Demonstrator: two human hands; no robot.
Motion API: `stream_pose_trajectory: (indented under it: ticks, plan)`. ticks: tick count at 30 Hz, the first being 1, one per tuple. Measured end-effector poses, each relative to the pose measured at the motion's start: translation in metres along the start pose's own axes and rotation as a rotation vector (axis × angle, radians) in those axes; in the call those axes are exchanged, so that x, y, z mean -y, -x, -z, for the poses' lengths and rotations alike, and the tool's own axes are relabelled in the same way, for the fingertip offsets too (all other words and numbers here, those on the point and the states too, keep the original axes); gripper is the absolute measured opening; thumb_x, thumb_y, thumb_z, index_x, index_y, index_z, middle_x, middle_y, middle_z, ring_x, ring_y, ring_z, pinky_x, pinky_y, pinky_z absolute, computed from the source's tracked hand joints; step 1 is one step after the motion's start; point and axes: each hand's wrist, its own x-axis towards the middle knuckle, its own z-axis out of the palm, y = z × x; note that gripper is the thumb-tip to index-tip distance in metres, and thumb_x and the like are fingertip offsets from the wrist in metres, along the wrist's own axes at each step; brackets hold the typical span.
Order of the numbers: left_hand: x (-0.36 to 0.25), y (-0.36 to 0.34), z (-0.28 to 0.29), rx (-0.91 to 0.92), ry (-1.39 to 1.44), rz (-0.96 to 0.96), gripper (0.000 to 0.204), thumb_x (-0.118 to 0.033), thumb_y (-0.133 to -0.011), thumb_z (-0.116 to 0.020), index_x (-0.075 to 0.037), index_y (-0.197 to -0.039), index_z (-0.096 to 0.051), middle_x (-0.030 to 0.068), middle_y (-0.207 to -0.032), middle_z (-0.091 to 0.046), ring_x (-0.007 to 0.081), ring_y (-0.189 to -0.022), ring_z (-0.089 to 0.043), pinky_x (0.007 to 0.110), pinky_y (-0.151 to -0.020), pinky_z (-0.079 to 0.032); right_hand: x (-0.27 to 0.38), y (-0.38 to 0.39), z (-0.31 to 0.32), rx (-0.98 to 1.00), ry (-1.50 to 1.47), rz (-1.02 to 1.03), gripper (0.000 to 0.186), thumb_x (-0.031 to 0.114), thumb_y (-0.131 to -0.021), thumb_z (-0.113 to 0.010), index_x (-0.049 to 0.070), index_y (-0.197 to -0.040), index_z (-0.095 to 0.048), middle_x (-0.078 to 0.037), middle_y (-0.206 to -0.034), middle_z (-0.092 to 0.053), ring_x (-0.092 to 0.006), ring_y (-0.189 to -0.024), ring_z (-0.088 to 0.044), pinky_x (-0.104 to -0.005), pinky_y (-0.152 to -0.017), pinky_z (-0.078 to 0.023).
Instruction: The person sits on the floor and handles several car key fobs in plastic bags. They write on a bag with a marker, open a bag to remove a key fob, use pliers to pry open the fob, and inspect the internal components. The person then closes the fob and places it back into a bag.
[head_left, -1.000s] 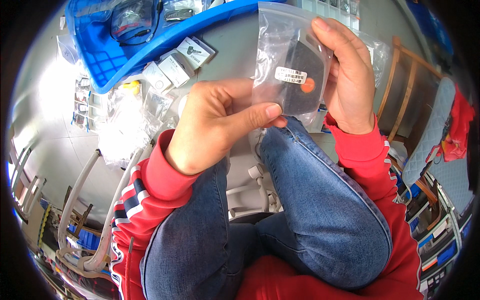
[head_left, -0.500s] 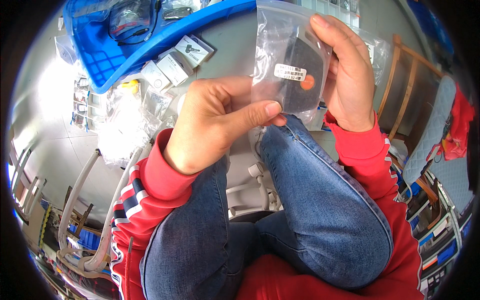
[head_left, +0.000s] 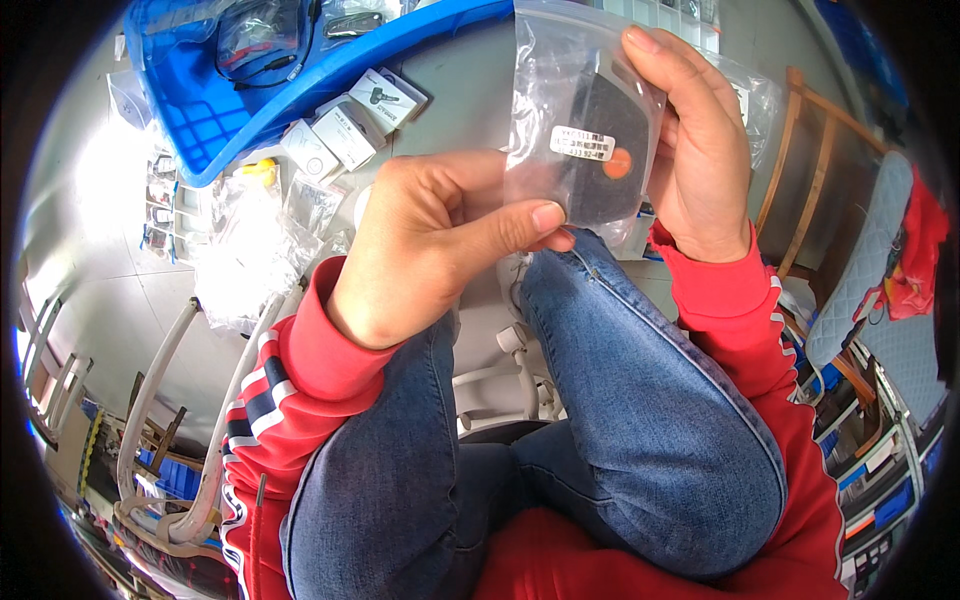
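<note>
A clear plastic bag [head_left: 545, 75] is held up between my two hands, above my knees. Inside it lies a flat dark remote-like device [head_left: 607, 105] with one round orange button, its exact kind unclear. A white printed label [head_left: 582, 143] sticks to the bag's front. My left hand [head_left: 435, 235] pinches the bag's lower left part, thumb in front and fingers partly hidden behind. My right hand [head_left: 700, 150] grips the right edge, thumb near the top corner and the other fingers mostly behind the bag.
A blue plastic basket [head_left: 200, 130] at the far left holds bagged items and a black cable. Small white boxes [head_left: 345, 135] lie beside it, near a heap of clear bags [head_left: 250, 240]. A wooden frame [head_left: 815, 165] and pale quilted cloth [head_left: 870, 240] stand at right.
Almost nothing differs. The bag and its label have tilted very slightly, with both hands keeping their grip.
</note>
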Motion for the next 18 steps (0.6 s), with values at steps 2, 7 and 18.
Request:
stream_pose_trajectory:
  ticks: [2,7,18]
  plan:
    - [-0.0001,0.0000,0.0003,0.005,0.003,-0.002,0.020,-0.008,-0.083,-0.062,0.006,-0.096,-0.061,0.0096,-0.084,-0.065,0.0131,-0.077,-0.062,0.024,-0.072,-0.050,-0.0003,-0.0002,-0.0001,-0.006,-0.004,-0.006,0.018,0.018,-0.087,-0.053,0.003,-0.095,-0.059,-0.002,-0.084,-0.062,-0.0063,-0.071,-0.058,-0.0181,-0.063,-0.045]
    - [0.0007,-0.0003,-0.0009,-0.007,0.038,0.002,0.020,-0.007,-0.082,-0.062,0.006,-0.098,-0.061,0.0097,-0.085,-0.065,0.0130,-0.077,-0.062,0.024,-0.072,-0.050,-0.0009,-0.0004,0.0006,-0.005,-0.010,-0.004,0.017,0.018,-0.087,-0.052,0.003,-0.094,-0.059,-0.002,-0.084,-0.062,-0.0062,-0.071,-0.058,-0.0181,-0.062,-0.045]
    - [0.0007,-0.0015,-0.0006,-0.004,-0.003,-0.008,0.017,-0.008,-0.083,-0.062,0.005,-0.093,-0.062,0.0087,-0.082,-0.065,0.0117,-0.076,-0.061,0.023,-0.071,-0.049,0.0003,-0.0004,-0.0022,-0.018,-0.010,-0.009,0.016,0.018,-0.086,-0.053,0.003,-0.092,-0.059,-0.001,-0.082,-0.061,-0.0055,-0.069,-0.057,-0.0177,-0.061,-0.044]
